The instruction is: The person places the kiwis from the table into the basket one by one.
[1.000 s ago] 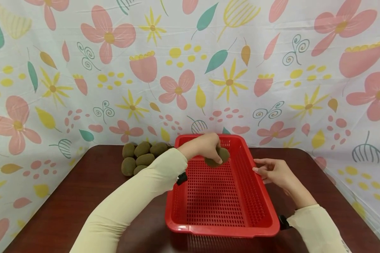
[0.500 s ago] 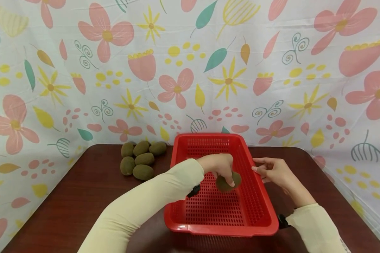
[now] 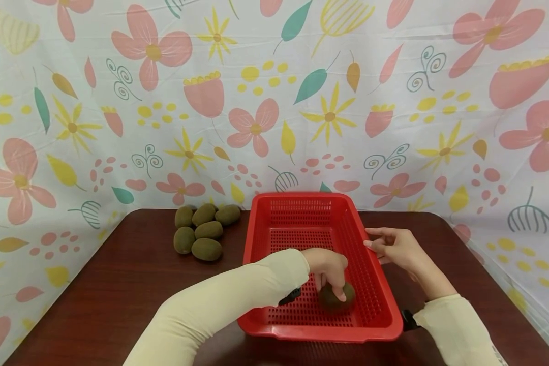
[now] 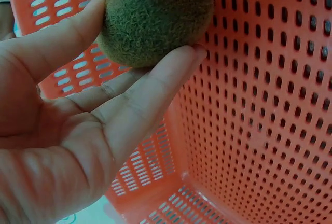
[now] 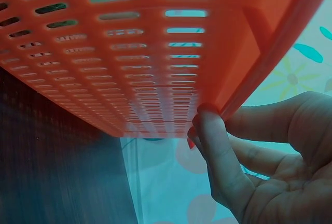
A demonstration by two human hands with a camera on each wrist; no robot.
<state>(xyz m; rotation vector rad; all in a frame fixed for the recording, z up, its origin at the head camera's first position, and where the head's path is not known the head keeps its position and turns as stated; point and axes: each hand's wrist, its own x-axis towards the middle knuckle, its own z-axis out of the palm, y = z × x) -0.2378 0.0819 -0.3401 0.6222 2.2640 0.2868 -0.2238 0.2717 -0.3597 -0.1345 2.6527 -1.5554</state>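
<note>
In the head view, my left hand (image 3: 330, 270) is low inside the red basket (image 3: 320, 333), holding a brown kiwi (image 3: 337, 297) near the front right corner. The left wrist view shows that kiwi (image 4: 155, 19) pinched between thumb and fingers of the left hand (image 4: 93, 110), beside the perforated basket wall. My right hand (image 3: 395, 249) grips the basket's right rim from outside; in the right wrist view the thumb and fingers of the right hand (image 5: 259, 156) pinch the rim's edge. Whether the kiwi touches the basket floor I cannot tell.
Several kiwis (image 3: 209, 230) lie grouped on the dark brown table (image 3: 96, 295), left of the basket. Behind the table hangs a white cloth (image 3: 256, 76) printed with flowers and leaves.
With the kiwi in its grasp, my left hand has moved from the basket's back part forward and down toward the front right corner. The right hand has stayed on the rim.
</note>
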